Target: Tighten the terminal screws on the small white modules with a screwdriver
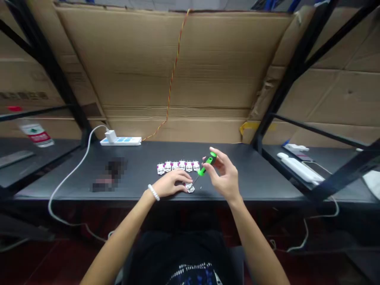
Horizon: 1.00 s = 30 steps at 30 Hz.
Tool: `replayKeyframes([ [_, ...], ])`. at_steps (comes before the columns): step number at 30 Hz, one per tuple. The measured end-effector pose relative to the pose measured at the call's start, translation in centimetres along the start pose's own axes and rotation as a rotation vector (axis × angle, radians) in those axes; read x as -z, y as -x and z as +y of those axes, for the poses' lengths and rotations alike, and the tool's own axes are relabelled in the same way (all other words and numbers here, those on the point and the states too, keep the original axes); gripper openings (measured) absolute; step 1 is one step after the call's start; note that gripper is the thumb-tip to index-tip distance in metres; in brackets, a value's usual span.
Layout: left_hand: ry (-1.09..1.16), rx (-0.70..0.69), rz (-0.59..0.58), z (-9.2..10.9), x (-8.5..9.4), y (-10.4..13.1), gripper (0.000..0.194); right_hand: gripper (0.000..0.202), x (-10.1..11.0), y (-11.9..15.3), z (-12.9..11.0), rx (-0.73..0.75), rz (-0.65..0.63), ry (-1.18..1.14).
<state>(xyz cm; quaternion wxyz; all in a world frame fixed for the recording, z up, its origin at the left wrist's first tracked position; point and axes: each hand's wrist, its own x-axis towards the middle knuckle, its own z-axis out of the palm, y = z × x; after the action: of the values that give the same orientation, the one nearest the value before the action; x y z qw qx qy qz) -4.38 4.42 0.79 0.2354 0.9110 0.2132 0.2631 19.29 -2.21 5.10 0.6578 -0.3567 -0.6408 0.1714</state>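
Near the front edge of the dark table (pixel 136 186), my left hand (pixel 171 183) grips a small white part (pixel 190 188) between thumb and fingers. A white bracelet circles that wrist. My right hand (pixel 223 174) holds a green and black screwdriver (pixel 209 161), tilted, with its shaft reaching down to the white part. Whether the tip sits on a screw is too small to tell. Just behind my left hand stands a row of several similar white parts (pixel 168 166) with purple bits. A tiny piece (pixel 200 187) lies right of the held part.
A white power strip (pixel 124 141) with a plugged-in charger (pixel 111 136) lies at the back left, its cable hanging over the front edge. Black metal posts (pixel 258 138) flank the workspace. A blurred object (pixel 109 176) is on the left. Cardboard (pixel 178 79) stands behind.
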Motion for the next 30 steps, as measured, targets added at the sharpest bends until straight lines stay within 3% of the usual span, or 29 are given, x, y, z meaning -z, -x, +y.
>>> replayKeyframes([
  [12, 0.004, 0.006, -0.004, -0.09, -0.04, 0.01, 0.026, 0.05, 0.14, 0.15, -0.66, 0.043, -0.005, 0.071],
  [23, 0.009, 0.002, 0.006, -0.07, -0.12, -0.04, 0.024, 0.05, 0.14, 0.02, -0.01, 0.139, 0.099, 0.245],
  [30, 0.01, -0.007, 0.005, -0.24, -0.16, -0.02, 0.025, 0.053, -0.03, 0.27, 0.1, 0.053, -0.01, 0.124],
])
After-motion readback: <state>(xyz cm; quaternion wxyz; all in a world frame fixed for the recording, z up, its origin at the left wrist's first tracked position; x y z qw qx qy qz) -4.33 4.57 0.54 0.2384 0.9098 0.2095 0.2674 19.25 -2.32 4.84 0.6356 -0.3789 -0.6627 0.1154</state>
